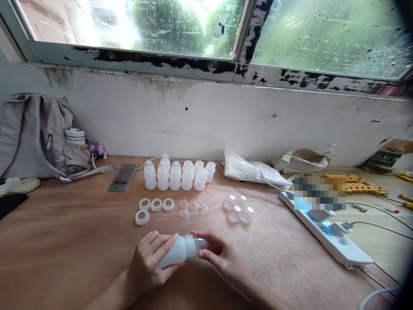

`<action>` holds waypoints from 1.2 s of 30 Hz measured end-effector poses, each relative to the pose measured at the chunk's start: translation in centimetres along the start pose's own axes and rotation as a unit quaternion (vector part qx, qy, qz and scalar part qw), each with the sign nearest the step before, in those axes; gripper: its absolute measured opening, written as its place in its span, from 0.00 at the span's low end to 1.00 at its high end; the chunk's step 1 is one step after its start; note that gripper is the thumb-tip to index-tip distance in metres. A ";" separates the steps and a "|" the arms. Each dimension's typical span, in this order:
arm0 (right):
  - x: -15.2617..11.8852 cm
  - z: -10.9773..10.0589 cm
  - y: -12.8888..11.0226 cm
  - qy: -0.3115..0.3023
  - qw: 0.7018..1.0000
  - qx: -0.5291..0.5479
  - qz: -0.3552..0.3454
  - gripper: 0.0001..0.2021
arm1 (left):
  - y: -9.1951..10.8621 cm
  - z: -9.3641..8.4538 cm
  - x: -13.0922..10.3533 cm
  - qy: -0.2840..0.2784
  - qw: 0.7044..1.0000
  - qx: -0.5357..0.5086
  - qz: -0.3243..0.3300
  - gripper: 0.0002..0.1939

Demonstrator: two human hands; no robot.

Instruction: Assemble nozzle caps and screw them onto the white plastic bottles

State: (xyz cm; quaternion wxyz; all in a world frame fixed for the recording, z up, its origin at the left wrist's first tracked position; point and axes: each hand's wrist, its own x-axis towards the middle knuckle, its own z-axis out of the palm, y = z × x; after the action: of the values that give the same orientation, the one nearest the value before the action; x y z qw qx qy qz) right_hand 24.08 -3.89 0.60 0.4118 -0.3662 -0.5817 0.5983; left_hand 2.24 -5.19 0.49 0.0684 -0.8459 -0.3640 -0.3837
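Note:
Near the table's front edge, my left hand (154, 257) is wrapped round a milky white bottle (176, 253), which lies tilted with its neck to the right. A ring sits on that neck, with a clear dome-like top (201, 243) beyond it. The fingers and thumb of my right hand (222, 255) close round the clear top. Behind my hands lie several white rings (156, 204), several small clear round pieces (193, 207) and several clear caps (238, 209). Two rows of white bottles (175, 176) stand farther back.
A grey backpack (35, 133) and a blurred phone-like object (122, 177) are at the left. White plastic packages (248, 168) and a beige bag (301, 161) lie by the wall. A white power strip (342, 249) with plugs and cables runs along the right.

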 end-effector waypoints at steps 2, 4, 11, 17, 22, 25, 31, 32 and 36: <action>0.2 0.0 -0.4 0.005 1.000 0.007 0.001 0.18 | 0.1 0.3 0.0 0.003 1.000 0.006 -0.018 0.25; 0.5 0.1 -0.8 0.026 1.000 0.004 -0.003 0.19 | -0.1 0.8 0.0 0.004 0.998 0.003 -0.055 0.25; 2.3 -0.5 -3.0 0.151 0.988 0.032 -0.012 0.16 | -0.6 1.1 1.1 -0.005 0.992 -0.063 -0.111 0.32; 6.8 -3.6 -8.0 0.320 0.922 0.048 -0.213 0.15 | -2.2 0.7 1.4 0.076 0.971 -0.098 -0.204 0.24; 13.3 -4.5 -10.6 0.385 0.857 -0.083 -0.332 0.18 | -3.5 1.3 0.8 -0.011 0.985 -0.087 -0.146 0.16; 17.5 -3.9 -11.5 0.356 0.858 -0.169 -0.330 0.16 | -3.4 1.6 0.5 -0.045 0.993 -0.067 -0.088 0.15; 23.4 -2.3 -12.0 0.252 0.872 -0.385 -0.166 0.14 | -3.5 1.7 0.4 -0.088 0.993 -0.045 -0.070 0.15; 24.0 -2.1 -11.7 0.234 0.875 -0.397 -0.150 0.14 | -3.6 1.7 0.4 -0.088 0.993 -0.043 -0.072 0.15; 25.7 -1.7 -10.2 0.175 0.878 -0.435 -0.100 0.14 | -4.1 1.4 0.5 -0.078 0.993 -0.033 -0.080 0.15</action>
State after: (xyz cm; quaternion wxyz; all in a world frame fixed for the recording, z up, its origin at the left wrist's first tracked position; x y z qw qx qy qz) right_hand 16.21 20.17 11.71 0.3641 -0.5465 -0.7354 0.1670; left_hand 0.58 -1.42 -0.82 -0.0189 -0.8435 -0.4217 -0.3322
